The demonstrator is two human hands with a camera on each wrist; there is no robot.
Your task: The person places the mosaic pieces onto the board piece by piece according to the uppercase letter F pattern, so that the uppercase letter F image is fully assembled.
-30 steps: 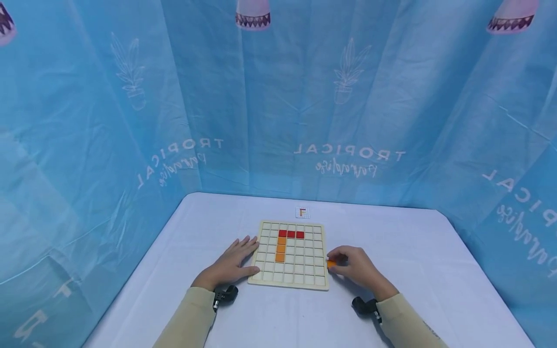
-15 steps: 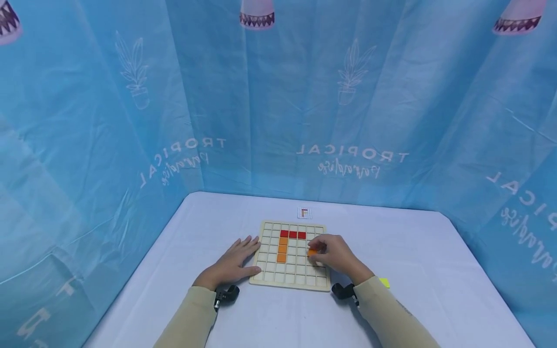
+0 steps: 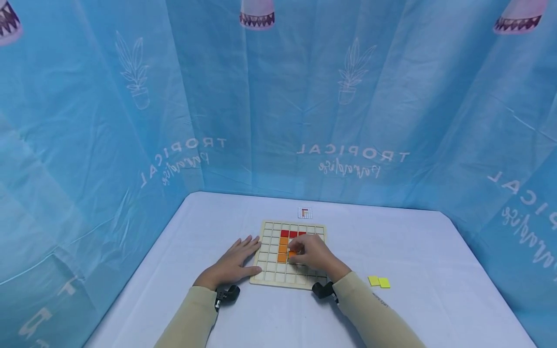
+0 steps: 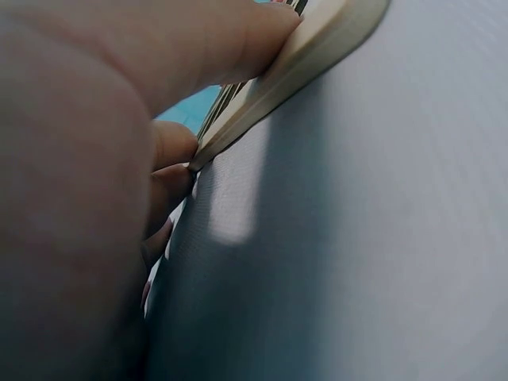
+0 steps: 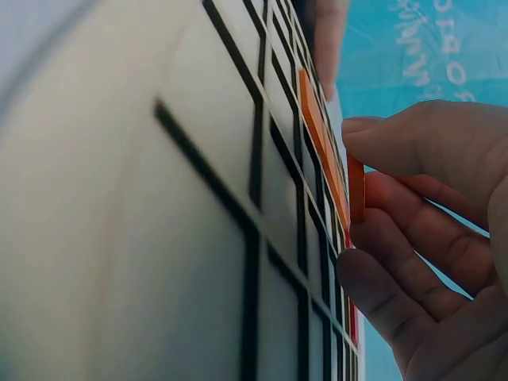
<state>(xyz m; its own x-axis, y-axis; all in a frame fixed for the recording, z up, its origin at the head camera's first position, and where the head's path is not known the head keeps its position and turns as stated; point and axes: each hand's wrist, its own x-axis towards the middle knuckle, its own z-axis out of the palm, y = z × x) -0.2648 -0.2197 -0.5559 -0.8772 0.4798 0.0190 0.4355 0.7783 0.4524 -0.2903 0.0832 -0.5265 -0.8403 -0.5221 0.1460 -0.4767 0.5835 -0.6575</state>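
A wooden grid board (image 3: 270, 276) lies on the white table. Red square tiles (image 3: 289, 234) form a short row on it, and a column of orange tiles (image 3: 283, 249) runs down from the row's left end. My right hand (image 3: 314, 252) pinches a loose orange tile (image 5: 356, 189) between thumb and fingers, just right of that column and close over the board. The hand hides part of the red row's right end. My left hand (image 3: 235, 263) lies with fingers spread along the board's left edge, the thumb (image 4: 262, 36) resting on its rim.
Two yellow tiles (image 3: 379, 282) lie side by side on the table to the right of the right forearm. Behind the board is a small printed card (image 3: 305, 212) with a red and orange pattern. A blue curtain (image 3: 278, 121) surrounds the table.
My right hand has carried the orange tile from beside the board's right edge leftward to the orange column. The yellow tiles have come into view from behind the right arm. My left hand stays put.
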